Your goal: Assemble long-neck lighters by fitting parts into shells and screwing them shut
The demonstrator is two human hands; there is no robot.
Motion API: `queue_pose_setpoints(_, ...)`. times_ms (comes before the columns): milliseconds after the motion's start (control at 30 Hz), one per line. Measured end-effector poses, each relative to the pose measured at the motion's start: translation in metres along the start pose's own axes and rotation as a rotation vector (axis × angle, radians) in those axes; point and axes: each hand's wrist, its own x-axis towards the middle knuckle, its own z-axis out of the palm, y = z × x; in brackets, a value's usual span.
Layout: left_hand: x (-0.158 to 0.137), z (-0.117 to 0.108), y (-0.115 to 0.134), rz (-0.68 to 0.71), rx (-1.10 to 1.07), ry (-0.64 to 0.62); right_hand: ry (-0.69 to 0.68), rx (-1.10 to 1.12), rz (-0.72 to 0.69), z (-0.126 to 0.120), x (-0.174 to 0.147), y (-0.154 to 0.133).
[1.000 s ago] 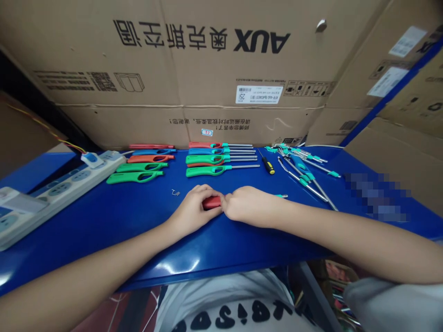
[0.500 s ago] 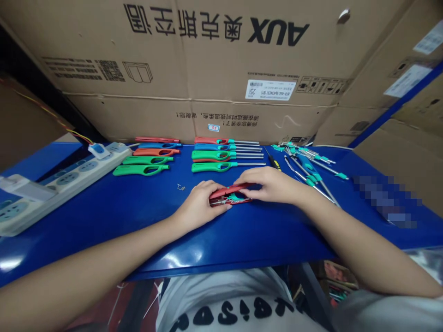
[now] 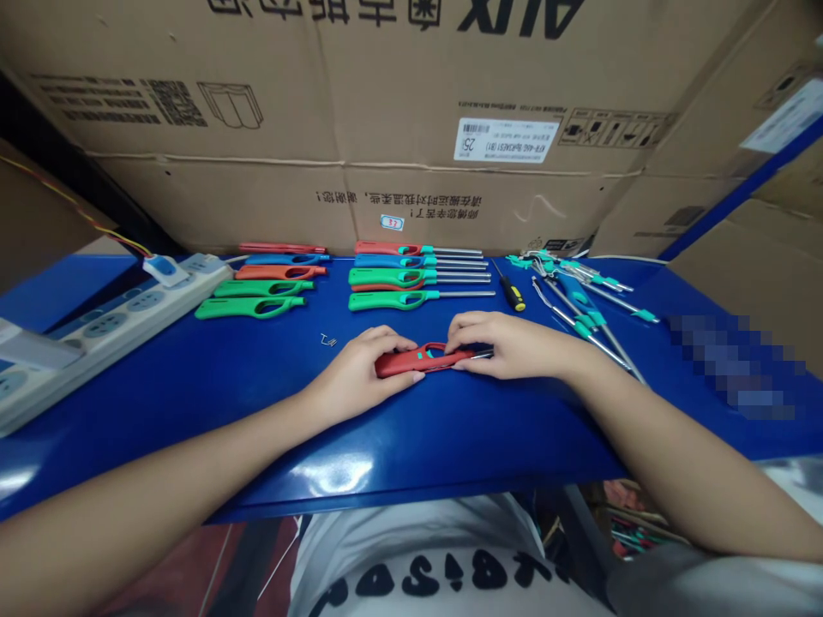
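Between my hands is a red long-nosed lighter (image 3: 402,362) with a loop-shaped handle and a bit of teal in it. My left hand (image 3: 363,367) closes round its wide left end, thumb along the near side. At the narrow end, my right hand (image 3: 495,344) pinches the body with thumb and fingers; part of the metal tube shows beside them. A thin gap runs along the near seam. Left of the lighter lie a few tiny metal parts (image 3: 328,340). Beyond my right hand is a black and yellow screwdriver (image 3: 513,294).
Several lighters with metal tubes (image 3: 392,300) line up at the back. Green, orange, blue and red handle shells (image 3: 250,307) lie to their left. Tubes with teal parts and wires (image 3: 597,291) are heaped at right. A power strip (image 3: 122,330) runs along the left; cardboard (image 3: 399,103) stands behind.
The red upper shell, tilted up before over the wires and teal parts, now lies down over them. My right hand has shifted slightly right along the lighter. The view has tipped down a little.
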Motion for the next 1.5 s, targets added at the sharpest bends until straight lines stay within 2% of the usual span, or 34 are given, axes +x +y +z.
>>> queue_pose_setpoints(267, -0.001, -0.002, 0.001, 0.011, 0.02, -0.006, -0.028, 0.074, -0.001, -0.005, -0.003, -0.002)
queue_pose_setpoints(467, -0.003, -0.005, 0.005, -0.003, 0.032, -0.007, 0.008, 0.057, 0.137, -0.012, -0.008, 0.002)
queue_pose_setpoints(633, -0.002, -0.009, 0.006, 0.014, 0.081, -0.034, -0.072, -0.016, 0.115, -0.008, -0.007, 0.004)
queue_pose_setpoints(800, -0.002, -0.014, 0.006, 0.074, 0.156, -0.075, -0.07, -0.159, 0.103, -0.01, -0.007, -0.007)
queue_pose_setpoints(933, 0.0, -0.025, 0.01, 0.066, 0.237, -0.127, -0.059, -0.222, 0.1, -0.012, -0.007, -0.013)
queue_pose_setpoints(1167, 0.003, -0.043, 0.017, 0.097, 0.461, -0.196, -0.062, -0.24, 0.068, -0.012, -0.006, -0.012)
queue_pose_setpoints(1500, 0.002, -0.05, 0.019, 0.077, 0.518, -0.252, -0.083, -0.222, 0.11, -0.012, -0.005, -0.015)
